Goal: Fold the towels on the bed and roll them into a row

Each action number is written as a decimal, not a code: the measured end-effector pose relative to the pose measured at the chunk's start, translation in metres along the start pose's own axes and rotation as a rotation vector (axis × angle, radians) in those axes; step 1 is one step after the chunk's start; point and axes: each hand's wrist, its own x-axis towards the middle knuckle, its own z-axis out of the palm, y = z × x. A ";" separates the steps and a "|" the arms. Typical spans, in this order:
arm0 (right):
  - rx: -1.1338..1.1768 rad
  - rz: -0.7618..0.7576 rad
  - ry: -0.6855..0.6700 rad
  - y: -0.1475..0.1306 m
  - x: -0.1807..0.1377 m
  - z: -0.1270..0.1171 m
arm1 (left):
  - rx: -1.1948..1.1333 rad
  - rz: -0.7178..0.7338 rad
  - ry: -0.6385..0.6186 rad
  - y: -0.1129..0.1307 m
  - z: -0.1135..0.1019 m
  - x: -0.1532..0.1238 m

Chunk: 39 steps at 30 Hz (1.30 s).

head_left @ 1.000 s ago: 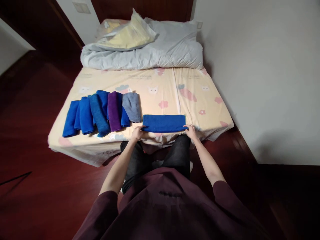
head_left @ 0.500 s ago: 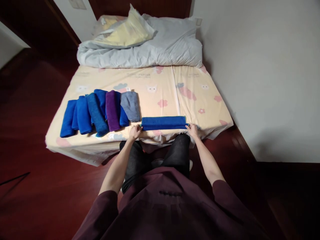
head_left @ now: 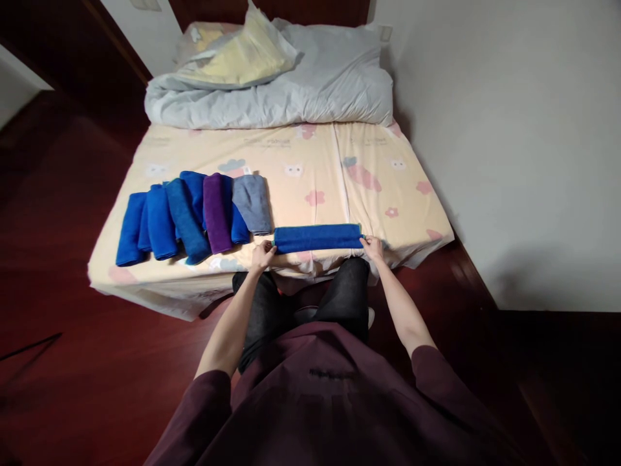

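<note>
A long blue towel (head_left: 317,237) lies folded into a narrow strip near the front edge of the bed (head_left: 310,162). My left hand (head_left: 262,254) pinches its left end and my right hand (head_left: 373,246) pinches its right end. To the left lies a row of folded towels: several blue ones (head_left: 162,220), a purple one (head_left: 217,212) and a grey one (head_left: 251,204).
A crumpled grey duvet (head_left: 291,90) and a yellowish pillow (head_left: 233,61) are heaped at the head of the bed. A white wall runs along the right side. Dark red wooden floor (head_left: 58,291) surrounds the bed; my legs stand against its front edge.
The blue towel has been folded over along its length and is now a narrower strip. Both hands stay at its ends.
</note>
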 end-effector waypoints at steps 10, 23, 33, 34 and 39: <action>0.003 0.090 0.003 -0.002 0.003 0.003 | 0.095 -0.022 -0.004 0.011 -0.003 -0.002; -0.052 0.096 0.028 -0.006 0.000 0.003 | 0.091 -0.015 0.014 0.004 0.002 0.000; -0.108 0.109 0.009 -0.007 0.003 0.002 | 0.117 -0.008 0.053 0.005 0.003 0.000; -0.123 0.106 0.011 -0.007 0.004 0.002 | 0.120 -0.005 0.059 0.006 0.002 0.000; -0.175 0.111 0.015 -0.009 0.004 0.000 | 0.123 0.000 0.067 0.009 0.002 0.000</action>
